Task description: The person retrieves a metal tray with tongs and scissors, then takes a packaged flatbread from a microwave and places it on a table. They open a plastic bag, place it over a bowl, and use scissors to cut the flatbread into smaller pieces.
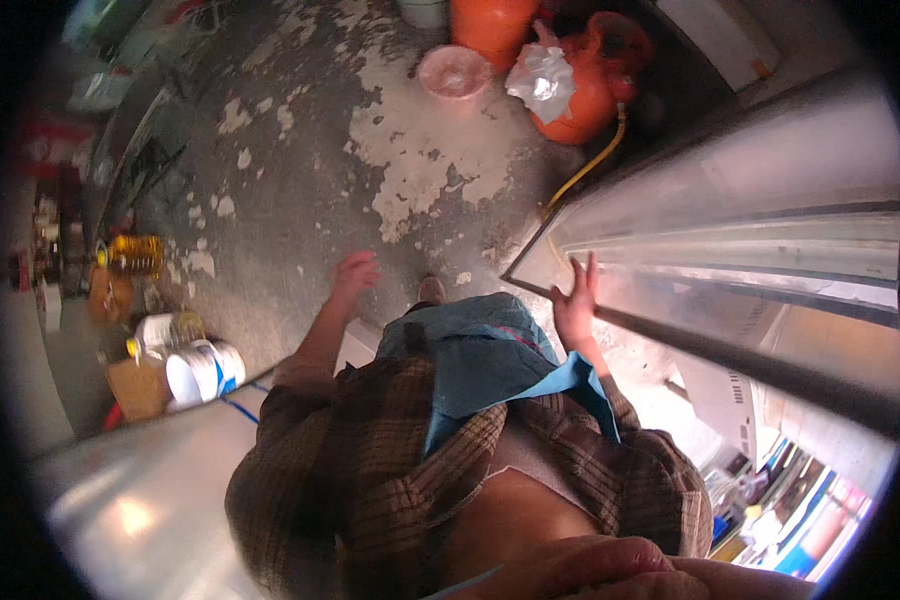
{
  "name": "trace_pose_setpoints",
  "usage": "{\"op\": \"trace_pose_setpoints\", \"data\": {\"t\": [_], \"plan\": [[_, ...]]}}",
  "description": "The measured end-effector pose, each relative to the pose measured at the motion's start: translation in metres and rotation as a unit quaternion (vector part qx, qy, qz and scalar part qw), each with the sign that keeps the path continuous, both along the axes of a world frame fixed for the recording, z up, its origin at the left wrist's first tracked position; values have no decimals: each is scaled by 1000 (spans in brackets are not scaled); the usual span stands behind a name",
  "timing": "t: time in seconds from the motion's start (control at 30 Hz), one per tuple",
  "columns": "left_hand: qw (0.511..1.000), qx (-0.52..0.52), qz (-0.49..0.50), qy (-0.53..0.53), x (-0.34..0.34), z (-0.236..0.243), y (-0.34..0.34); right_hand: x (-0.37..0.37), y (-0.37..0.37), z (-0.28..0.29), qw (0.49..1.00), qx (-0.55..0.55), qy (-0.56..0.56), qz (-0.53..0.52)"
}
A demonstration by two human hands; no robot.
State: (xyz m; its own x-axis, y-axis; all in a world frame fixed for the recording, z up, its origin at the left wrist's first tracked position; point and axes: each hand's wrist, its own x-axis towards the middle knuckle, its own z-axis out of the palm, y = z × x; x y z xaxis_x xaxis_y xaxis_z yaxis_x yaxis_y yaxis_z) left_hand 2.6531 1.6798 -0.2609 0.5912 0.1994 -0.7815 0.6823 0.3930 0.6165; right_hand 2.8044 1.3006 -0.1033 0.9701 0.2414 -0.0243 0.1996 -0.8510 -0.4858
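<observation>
My left hand (353,277) hangs in the air over the floor, left of my blue apron (475,350), with its fingers apart and slightly bent and nothing in it. My right hand (576,300) is at the lower left part of a long glazed panel with a dark frame (700,355), like a door; its fingers are stretched out against it. A shoe (431,290) shows just past the apron, below me.
An orange gas cylinder (580,115) with a yellow hose, an orange bucket (490,25) and a pink basin (455,68) stand ahead on the worn floor (300,150). Oil jugs (130,255), a white bucket (205,375) and a steel surface (150,500) are at left.
</observation>
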Motion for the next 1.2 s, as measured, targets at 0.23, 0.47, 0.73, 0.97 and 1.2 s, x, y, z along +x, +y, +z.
{"op": "trace_pose_setpoints", "data": {"t": [0.23, 0.47, 0.73, 0.97, 1.2], "plan": [[983, -30, -130, -125, 251, -6, -43, -4, -23, -6, 975, -40, -3, -220], [964, 5, -206, -167, 475, -22, -62, 40, -48, -78, 825, 145, 15, -546], [851, 285, -314, -310, 662, -75, -90, -25, -7, -81, 720, 321, 58, -613], [670, 464, -481, -324, 736, -101, -96, -111, 143, -126, 571, 351, 227, -707], [675, 457, -489, -311, 749, -60, -101, -98, 238, -131, 613, 272, 268, -692]]}}
